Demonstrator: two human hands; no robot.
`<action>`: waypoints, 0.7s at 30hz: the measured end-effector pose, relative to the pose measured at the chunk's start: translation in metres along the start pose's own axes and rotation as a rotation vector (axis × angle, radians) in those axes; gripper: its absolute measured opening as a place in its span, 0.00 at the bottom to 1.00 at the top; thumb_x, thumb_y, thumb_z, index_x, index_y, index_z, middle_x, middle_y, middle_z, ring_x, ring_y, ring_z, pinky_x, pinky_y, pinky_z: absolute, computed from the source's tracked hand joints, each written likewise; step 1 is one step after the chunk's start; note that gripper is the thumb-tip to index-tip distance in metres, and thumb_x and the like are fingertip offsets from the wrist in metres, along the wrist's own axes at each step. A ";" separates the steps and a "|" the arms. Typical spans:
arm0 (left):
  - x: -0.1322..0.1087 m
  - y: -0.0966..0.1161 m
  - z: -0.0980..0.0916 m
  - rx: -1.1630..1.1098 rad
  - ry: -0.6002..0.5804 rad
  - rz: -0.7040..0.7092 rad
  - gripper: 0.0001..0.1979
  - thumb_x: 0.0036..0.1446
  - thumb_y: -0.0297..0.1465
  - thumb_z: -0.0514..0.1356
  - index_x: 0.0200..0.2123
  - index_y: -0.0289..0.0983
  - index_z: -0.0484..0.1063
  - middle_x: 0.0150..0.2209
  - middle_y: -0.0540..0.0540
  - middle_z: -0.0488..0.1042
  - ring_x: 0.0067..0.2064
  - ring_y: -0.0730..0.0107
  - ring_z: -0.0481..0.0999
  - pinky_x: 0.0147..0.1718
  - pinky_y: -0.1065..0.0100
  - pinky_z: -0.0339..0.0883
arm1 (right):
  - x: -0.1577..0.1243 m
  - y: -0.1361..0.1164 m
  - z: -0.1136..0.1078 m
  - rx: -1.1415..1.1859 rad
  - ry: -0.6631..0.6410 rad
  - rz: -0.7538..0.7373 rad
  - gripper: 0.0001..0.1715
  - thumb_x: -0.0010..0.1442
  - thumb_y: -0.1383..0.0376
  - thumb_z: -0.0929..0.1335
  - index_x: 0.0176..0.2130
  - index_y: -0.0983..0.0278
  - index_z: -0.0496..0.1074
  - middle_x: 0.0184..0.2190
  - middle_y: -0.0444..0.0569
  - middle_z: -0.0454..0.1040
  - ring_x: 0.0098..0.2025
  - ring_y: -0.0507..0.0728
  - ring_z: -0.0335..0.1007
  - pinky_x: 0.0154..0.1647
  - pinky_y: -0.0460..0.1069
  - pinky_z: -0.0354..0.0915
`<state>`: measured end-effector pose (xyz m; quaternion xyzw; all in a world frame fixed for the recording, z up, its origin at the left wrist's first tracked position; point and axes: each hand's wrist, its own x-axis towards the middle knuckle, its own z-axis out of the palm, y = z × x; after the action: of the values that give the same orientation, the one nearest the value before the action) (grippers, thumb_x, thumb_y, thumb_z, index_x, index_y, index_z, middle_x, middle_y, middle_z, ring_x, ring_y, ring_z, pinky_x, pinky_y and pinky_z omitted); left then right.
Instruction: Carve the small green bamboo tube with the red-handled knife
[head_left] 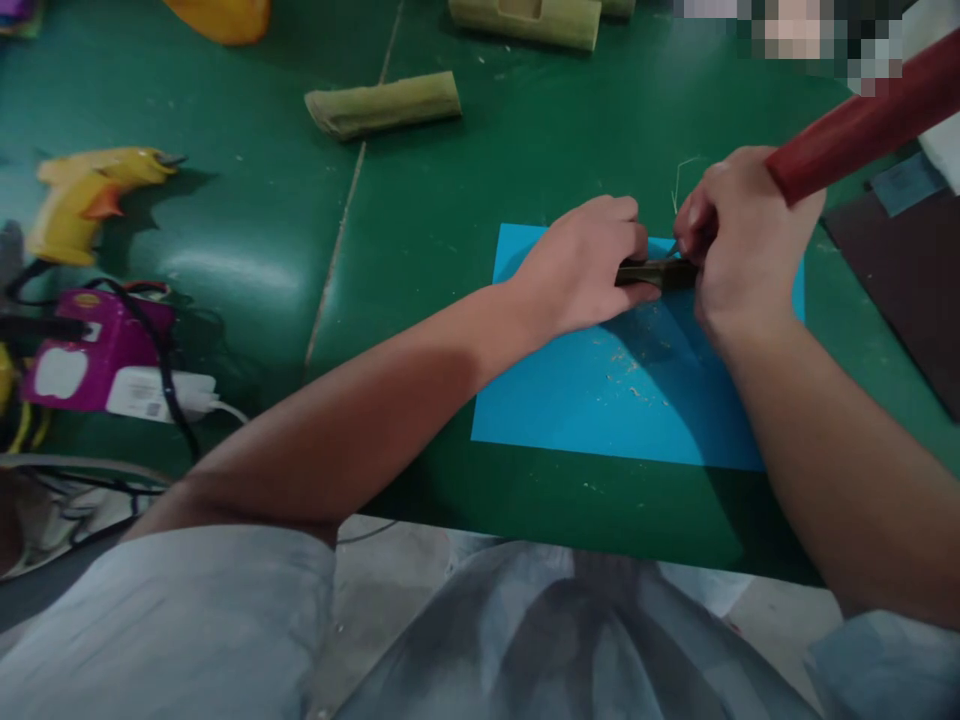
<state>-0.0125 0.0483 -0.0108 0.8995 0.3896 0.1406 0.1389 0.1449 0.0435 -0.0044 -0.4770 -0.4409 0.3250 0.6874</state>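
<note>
A short dark bamboo piece (pixel 660 274) lies level over a blue sheet (pixel 555 400). My left hand (pixel 589 255) is closed around its left end, fingers above and thumb below. At its right end my right hand (pixel 739 240) is closed, pinching a thin pointed tool (pixel 673 248) whose tip meets the upper side of the piece. How much the right fingers also touch the bamboo is hidden. Small shavings (pixel 637 370) are scattered on the sheet below the hands.
A red cylindrical object (pixel 862 130) slants in above my right hand. Bamboo pieces (pixel 386 105) (pixel 529 22) lie farther back. At the left are a yellow glue gun (pixel 97 195), a purple box (pixel 94 350) and cables. A dark board (pixel 907 270) lies at the right.
</note>
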 end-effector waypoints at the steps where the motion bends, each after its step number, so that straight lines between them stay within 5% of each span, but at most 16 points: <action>1: -0.001 -0.001 0.001 -0.003 0.004 0.008 0.08 0.71 0.41 0.73 0.44 0.44 0.85 0.48 0.40 0.84 0.55 0.44 0.84 0.53 0.48 0.77 | -0.001 0.001 -0.001 -0.005 -0.022 -0.006 0.34 0.57 0.87 0.61 0.15 0.53 0.62 0.12 0.38 0.59 0.16 0.53 0.50 0.22 0.53 0.47; 17: -0.001 0.016 -0.010 0.085 -0.103 -0.045 0.13 0.76 0.42 0.73 0.50 0.38 0.87 0.56 0.35 0.84 0.60 0.41 0.84 0.58 0.46 0.76 | -0.006 -0.003 -0.004 -0.161 -0.074 0.000 0.30 0.55 0.82 0.67 0.14 0.53 0.63 0.15 0.37 0.56 0.19 0.52 0.49 0.24 0.55 0.50; 21: -0.002 0.017 -0.011 0.096 -0.114 -0.036 0.13 0.77 0.41 0.72 0.52 0.37 0.88 0.55 0.35 0.84 0.60 0.39 0.84 0.58 0.45 0.77 | -0.009 -0.007 -0.005 -0.171 -0.121 0.132 0.31 0.52 0.77 0.70 0.12 0.46 0.62 0.13 0.39 0.53 0.17 0.55 0.44 0.19 0.58 0.52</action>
<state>-0.0071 0.0372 0.0051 0.9045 0.4035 0.0679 0.1201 0.1459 0.0317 -0.0015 -0.5413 -0.4753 0.3592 0.5934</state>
